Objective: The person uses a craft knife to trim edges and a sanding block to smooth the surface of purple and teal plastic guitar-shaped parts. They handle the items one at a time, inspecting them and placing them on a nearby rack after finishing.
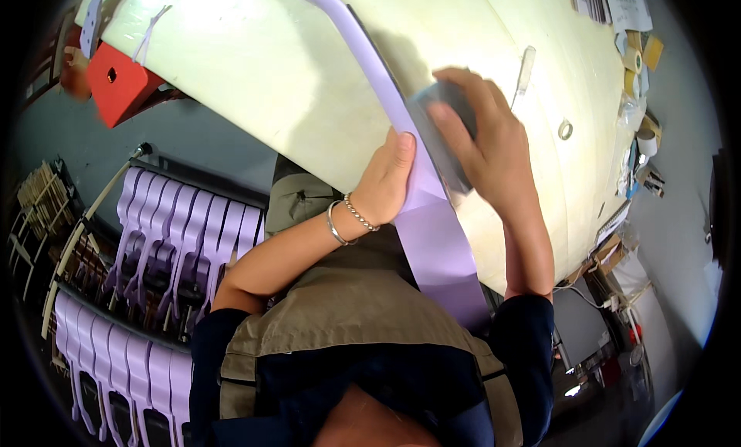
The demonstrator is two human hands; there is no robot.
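Note:
A long lavender strip (438, 250), smooth like leather, runs from the table's far edge down over the near edge beside my apron. My left hand (386, 181) grips it near the middle, thumb lying on top and fingers tucked out of sight beneath. Along the strip's right side is a dark edge. My right hand (494, 150), a little smeared by motion, holds a grey-blue block (441, 126) against or very close to that edge. Whether the block touches the strip I cannot tell.
On the pale table (247, 84) lie a white stick-like tool (525, 75) and a small ring (566, 129). A red box (120, 88) is by the left edge. Racks at lower left carry several hanging lavender pieces (166, 208). Tape rolls and papers (633, 57) line the right side.

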